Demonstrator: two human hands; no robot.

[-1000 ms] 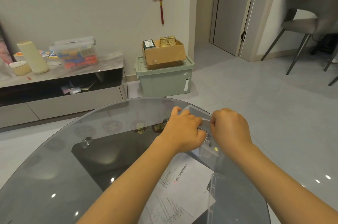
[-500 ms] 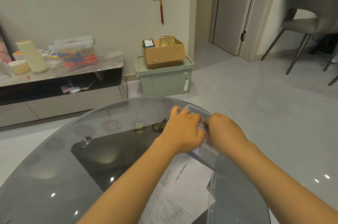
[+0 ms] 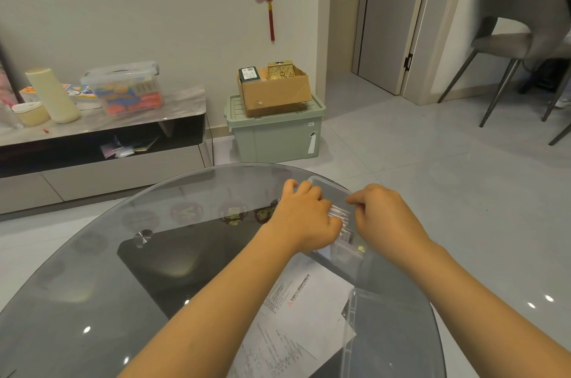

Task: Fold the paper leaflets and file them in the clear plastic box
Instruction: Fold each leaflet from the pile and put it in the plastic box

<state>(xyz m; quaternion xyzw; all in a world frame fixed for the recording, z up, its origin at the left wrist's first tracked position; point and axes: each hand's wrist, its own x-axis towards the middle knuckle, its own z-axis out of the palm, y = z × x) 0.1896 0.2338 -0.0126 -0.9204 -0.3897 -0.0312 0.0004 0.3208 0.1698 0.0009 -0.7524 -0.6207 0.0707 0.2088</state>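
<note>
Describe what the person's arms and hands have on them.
Nothing worn shows. Both forearms are bare for as much as the frame takes in, with no sleeve in view. The left hand and right hand carry no gloves, and no watch, bracelet or ring is visible from behind.

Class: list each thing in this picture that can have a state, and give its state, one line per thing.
clear plastic box: open, on the glass table, both hands in it.
left hand: curled over the box's contents.
right hand: pinching something at the box.
paper leaflets: unfolded, flat on the table.
lid: off, beside the leaflets.
green storage bin: closed.
cardboard box: open.
</note>
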